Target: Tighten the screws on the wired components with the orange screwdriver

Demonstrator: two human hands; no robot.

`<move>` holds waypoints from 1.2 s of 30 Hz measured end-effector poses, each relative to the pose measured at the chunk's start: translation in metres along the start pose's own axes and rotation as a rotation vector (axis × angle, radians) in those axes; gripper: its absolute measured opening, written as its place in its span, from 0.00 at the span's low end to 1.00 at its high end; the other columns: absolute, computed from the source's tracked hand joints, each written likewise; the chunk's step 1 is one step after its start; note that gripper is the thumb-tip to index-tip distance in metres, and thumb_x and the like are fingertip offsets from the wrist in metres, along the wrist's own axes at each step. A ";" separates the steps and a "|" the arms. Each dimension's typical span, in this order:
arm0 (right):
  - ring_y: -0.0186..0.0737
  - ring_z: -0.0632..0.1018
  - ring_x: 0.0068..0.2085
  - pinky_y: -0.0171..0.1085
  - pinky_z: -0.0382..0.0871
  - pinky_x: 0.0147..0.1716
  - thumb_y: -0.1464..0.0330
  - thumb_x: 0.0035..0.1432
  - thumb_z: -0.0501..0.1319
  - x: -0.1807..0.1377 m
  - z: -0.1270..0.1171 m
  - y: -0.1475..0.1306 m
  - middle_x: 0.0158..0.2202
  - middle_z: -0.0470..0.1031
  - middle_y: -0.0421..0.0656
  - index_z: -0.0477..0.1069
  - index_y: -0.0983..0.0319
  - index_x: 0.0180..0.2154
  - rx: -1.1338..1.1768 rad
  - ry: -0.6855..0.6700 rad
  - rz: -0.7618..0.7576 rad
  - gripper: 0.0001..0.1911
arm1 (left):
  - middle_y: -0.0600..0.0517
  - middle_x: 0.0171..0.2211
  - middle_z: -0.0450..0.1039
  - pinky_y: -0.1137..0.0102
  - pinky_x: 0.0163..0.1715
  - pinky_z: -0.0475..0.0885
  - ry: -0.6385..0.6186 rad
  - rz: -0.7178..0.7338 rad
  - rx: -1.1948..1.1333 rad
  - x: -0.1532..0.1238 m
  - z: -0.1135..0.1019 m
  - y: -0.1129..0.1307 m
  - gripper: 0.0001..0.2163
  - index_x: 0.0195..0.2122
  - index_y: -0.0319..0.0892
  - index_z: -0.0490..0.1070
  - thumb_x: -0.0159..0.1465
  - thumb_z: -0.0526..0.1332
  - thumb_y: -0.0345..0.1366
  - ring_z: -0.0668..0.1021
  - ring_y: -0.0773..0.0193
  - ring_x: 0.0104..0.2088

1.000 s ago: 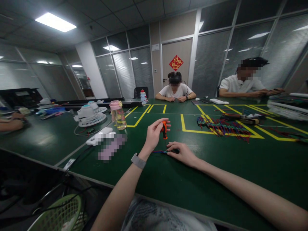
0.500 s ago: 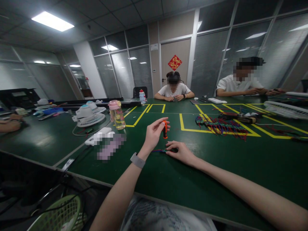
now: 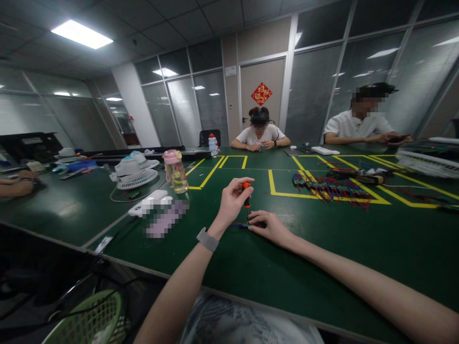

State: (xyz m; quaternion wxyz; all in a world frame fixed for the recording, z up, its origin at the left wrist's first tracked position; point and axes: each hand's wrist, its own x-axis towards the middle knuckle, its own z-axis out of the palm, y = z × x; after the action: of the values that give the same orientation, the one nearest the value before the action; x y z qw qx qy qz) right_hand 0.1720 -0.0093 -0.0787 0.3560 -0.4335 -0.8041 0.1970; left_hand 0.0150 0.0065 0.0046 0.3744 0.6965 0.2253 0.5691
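Observation:
My left hand (image 3: pixel 231 203) is closed around the handle of a small orange and black screwdriver (image 3: pixel 246 193), held upright with its tip pointing down at the green table (image 3: pixel 251 267). My right hand (image 3: pixel 269 225) lies on the table with its fingers pressed on a small dark part with coloured wires (image 3: pixel 241 224), right under the screwdriver tip. A grey watch (image 3: pixel 207 239) sits on my left wrist.
A pile of coloured wire bundles (image 3: pixel 328 188) lies inside yellow tape lines to the right. A pink-lidded bottle (image 3: pixel 175 171), white desk fans (image 3: pixel 133 172) and a white device (image 3: pixel 148 202) stand left. Two people sit across the table. A green basket (image 3: pixel 89 320) is below the near edge.
My left hand has turned slightly on the screwdriver handle, which stays upright over the part. My right hand keeps pressing the part in the same spot.

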 end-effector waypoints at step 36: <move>0.46 0.75 0.49 0.45 0.66 0.52 0.66 0.49 0.64 -0.001 -0.001 -0.002 0.43 0.77 0.48 0.79 0.62 0.33 0.101 0.026 0.050 0.09 | 0.46 0.52 0.68 0.65 0.47 0.70 -0.065 -0.004 -0.123 0.004 -0.005 -0.002 0.15 0.51 0.43 0.70 0.65 0.53 0.38 0.74 0.60 0.48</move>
State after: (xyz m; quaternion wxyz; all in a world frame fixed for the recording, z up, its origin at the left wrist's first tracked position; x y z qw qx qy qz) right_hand 0.1719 -0.0109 -0.0776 0.3828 -0.4374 -0.7773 0.2408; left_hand 0.0110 0.0114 0.0060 0.4246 0.6898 0.1791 0.5583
